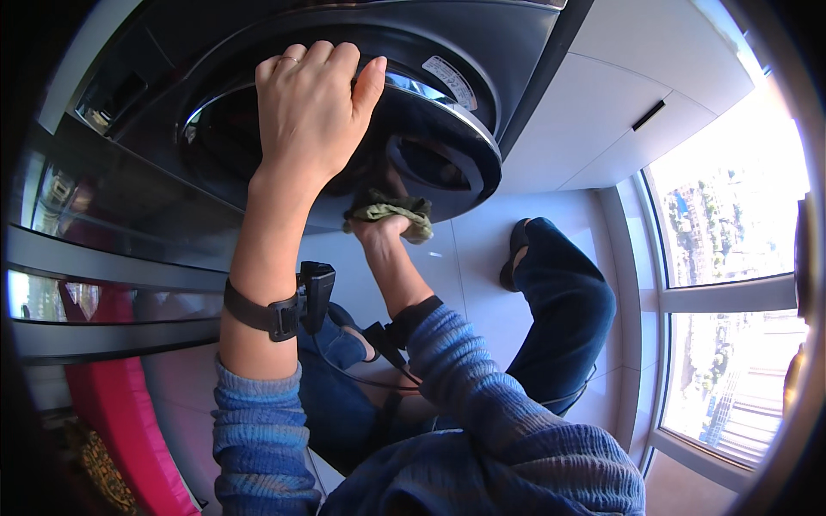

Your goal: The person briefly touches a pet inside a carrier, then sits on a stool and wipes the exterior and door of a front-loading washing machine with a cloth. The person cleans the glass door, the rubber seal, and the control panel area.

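Note:
A dark front-loading washing machine (pixel 516 39) stands before me, its round glossy door (pixel 471 168) rimmed with chrome. My left hand (pixel 310 109) is curled over the upper edge of this door, thumb to the right and fingertips hidden behind the edge. Lower down, my right hand (pixel 384 229) holds a crumpled olive-green cloth (pixel 413 216) against the lower part of the door; most of its fingers are hidden by the cloth and the wrist. A label (pixel 452 80) bearing writing is stuck on the machine near the door's upper right.
White cabinets (pixel 606 109) adjoin the machine on the right, beside tall windows (pixel 723 226). My bent legs (pixel 561 309) are on the pale tiled floor (pixel 464 258). Glossy dark panels (pixel 129 219) line the left, with a pink padded item (pixel 122 419) below. A strapped black device (pixel 316 290) is on my left forearm.

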Demonstrator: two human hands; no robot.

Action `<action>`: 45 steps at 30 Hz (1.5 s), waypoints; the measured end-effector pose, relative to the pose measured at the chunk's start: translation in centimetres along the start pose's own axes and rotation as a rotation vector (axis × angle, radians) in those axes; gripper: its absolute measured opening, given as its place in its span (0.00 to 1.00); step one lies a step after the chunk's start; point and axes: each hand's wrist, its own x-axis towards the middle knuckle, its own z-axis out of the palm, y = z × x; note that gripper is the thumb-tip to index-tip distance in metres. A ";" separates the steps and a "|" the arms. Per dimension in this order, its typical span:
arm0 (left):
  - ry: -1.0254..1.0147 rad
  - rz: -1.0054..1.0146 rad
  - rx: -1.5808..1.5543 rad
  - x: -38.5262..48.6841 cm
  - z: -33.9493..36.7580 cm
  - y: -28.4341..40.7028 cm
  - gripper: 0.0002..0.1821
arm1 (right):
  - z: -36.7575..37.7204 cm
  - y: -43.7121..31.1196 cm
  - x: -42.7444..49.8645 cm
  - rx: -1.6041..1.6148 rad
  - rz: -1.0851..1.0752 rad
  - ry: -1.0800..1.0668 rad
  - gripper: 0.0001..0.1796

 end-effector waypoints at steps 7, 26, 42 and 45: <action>-0.095 -0.023 -0.012 -0.7 -2.0 0.1 0.19 | 5.5 -1.0 -5.7 -0.258 -0.484 -0.005 0.29; 0.251 -0.383 -0.422 -4.8 -8.7 1.1 0.28 | 17.7 -2.6 -18.6 -2.508 -1.489 -1.046 0.33; 0.199 -0.442 -0.289 -9.2 -5.6 0.5 0.31 | 17.0 -8.0 -17.0 -2.126 -0.577 -0.776 0.31; 0.500 -0.582 -0.333 -10.3 -3.1 -3.2 0.28 | 16.1 -8.3 -16.8 -2.233 -0.741 -0.786 0.37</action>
